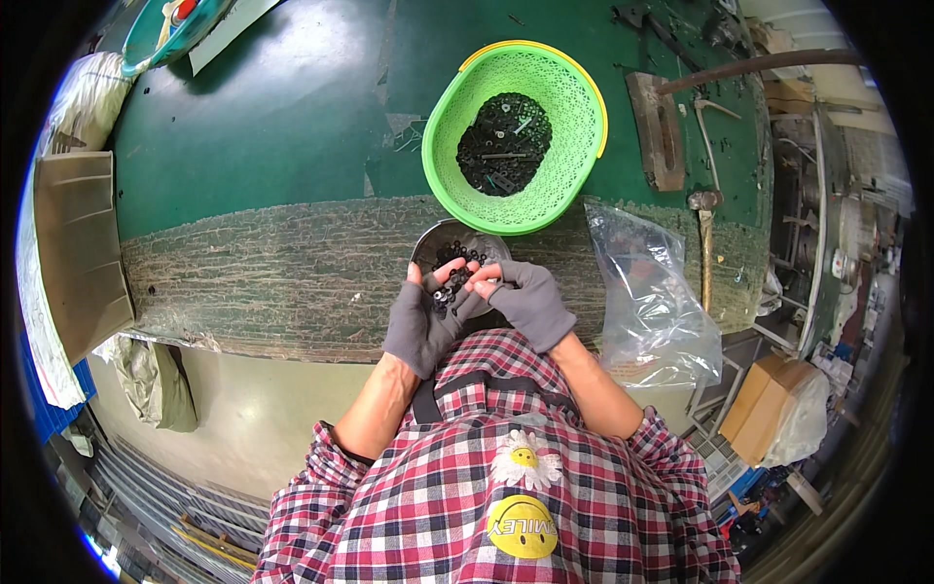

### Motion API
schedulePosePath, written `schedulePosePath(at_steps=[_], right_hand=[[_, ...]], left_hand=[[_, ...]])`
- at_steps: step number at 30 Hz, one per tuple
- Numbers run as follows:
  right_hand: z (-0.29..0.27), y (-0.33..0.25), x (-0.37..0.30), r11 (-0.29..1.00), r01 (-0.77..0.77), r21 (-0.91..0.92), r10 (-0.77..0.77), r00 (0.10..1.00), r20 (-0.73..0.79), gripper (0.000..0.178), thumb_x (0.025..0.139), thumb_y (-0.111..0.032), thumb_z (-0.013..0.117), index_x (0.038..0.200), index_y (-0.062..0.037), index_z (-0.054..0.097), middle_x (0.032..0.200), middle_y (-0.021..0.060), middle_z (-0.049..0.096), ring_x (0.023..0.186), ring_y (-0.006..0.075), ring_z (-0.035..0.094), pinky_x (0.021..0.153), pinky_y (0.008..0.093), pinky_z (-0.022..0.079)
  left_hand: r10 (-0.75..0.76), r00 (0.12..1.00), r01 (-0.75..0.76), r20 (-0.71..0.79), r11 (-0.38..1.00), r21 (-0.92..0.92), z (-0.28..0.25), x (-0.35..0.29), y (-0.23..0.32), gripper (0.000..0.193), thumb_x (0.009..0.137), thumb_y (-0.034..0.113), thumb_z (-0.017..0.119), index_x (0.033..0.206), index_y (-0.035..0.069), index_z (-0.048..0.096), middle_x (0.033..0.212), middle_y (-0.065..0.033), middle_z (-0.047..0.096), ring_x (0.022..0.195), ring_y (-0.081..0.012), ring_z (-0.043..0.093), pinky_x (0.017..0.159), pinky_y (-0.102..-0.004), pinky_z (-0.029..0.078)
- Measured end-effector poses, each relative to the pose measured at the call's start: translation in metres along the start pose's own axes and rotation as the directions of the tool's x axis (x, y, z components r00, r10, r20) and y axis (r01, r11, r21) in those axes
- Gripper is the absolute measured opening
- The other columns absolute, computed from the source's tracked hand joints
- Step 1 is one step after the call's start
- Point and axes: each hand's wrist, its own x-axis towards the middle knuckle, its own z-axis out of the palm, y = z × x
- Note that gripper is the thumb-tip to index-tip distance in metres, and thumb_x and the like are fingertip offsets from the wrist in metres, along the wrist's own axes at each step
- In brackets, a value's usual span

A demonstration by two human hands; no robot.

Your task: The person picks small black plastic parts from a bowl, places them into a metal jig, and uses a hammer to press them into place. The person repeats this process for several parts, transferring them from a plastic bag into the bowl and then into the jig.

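My left hand (420, 321), in a grey fingerless glove, is cupped palm up around a little heap of small black ring-shaped parts (449, 290). My right hand (533, 304), gloved the same way, has thumb and fingertips pinched together beside the left fingers; whatever they grip is too small to make out. Both hands are over a round metal bowl (428, 239) that holds more of these black parts and is partly hidden by them. Just beyond it stands a light green plastic basket (443, 161) with a yellow handle, its bottom covered with black parts and a few metal pieces.
To the right lie a clear plastic bag (647, 302), a hammer (706, 248) and a heavy metal block (656, 131). At the far left are a teal basin (146, 44) and a grey bin (83, 248). The green tabletop (263, 136) has a worn front strip.
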Motion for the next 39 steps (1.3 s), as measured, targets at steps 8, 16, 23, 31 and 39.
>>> schedulePosePath(at_steps=[8,16,23,31,39], right_hand=[[0.012,-0.021,-0.002,0.937,0.103,-0.334,-0.086,0.994,0.065,0.024,0.080,-0.011,0.078,0.103,-0.0040,0.075,0.078,0.0057,0.072,0.072,0.0038,0.059,0.066,0.0187,0.047],[0.009,-0.014,0.003,0.941,0.057,-0.334,-0.070,0.997,-0.026,0.020,0.084,-0.014,0.074,0.103,-0.0087,0.075,0.083,0.0068,0.073,0.068,0.0086,0.065,0.063,0.0248,0.050],[0.013,-0.008,0.004,0.996,0.057,-0.072,-0.066,0.989,-0.132,0.016,0.085,-0.008,0.072,0.101,-0.0073,0.076,0.077,0.0044,0.071,0.067,0.0053,0.062,0.060,0.0221,0.048],[0.020,-0.020,-0.002,0.805,0.382,-0.453,-0.320,0.924,0.211,0.017,0.082,-0.017,0.076,0.097,-0.0090,0.076,0.085,0.0094,0.073,0.072,0.0219,0.070,0.066,0.0303,0.054],[0.005,-0.010,0.004,0.979,0.096,-0.179,-0.102,0.995,-0.023,0.019,0.087,-0.008,0.071,0.104,-0.0013,0.075,0.083,0.0056,0.074,0.072,0.0056,0.064,0.063,0.0232,0.051]], left_hand=[[-0.023,0.991,0.021,0.136,1.000,0.017,0.008,-0.007,0.000,0.083,0.100,0.062,0.034,0.145,-0.007,0.034,0.148,-0.0234,0.041,0.134,-0.0320,0.046,0.113,-0.0443,0.041],[-0.064,0.982,0.068,0.175,0.997,-0.018,0.008,-0.013,0.001,0.083,0.100,0.062,0.032,0.147,-0.007,0.033,0.146,-0.0217,0.043,0.135,-0.0312,0.044,0.117,-0.0437,0.037],[-0.067,0.983,0.077,0.170,0.996,-0.050,0.006,-0.014,0.003,0.082,0.100,0.063,0.034,0.145,-0.006,0.036,0.145,-0.0237,0.043,0.134,-0.0312,0.045,0.116,-0.0436,0.037],[-0.079,0.969,0.082,0.234,0.997,-0.002,0.008,-0.014,0.004,0.084,0.100,0.064,0.031,0.149,-0.004,0.029,0.156,-0.0214,0.032,0.140,-0.0339,0.038,0.118,-0.0459,0.033],[-0.089,0.977,0.106,0.195,0.991,-0.080,0.007,-0.016,0.004,0.082,0.101,0.062,0.033,0.148,-0.006,0.032,0.148,-0.0257,0.038,0.139,-0.0329,0.040,0.119,-0.0457,0.032]])
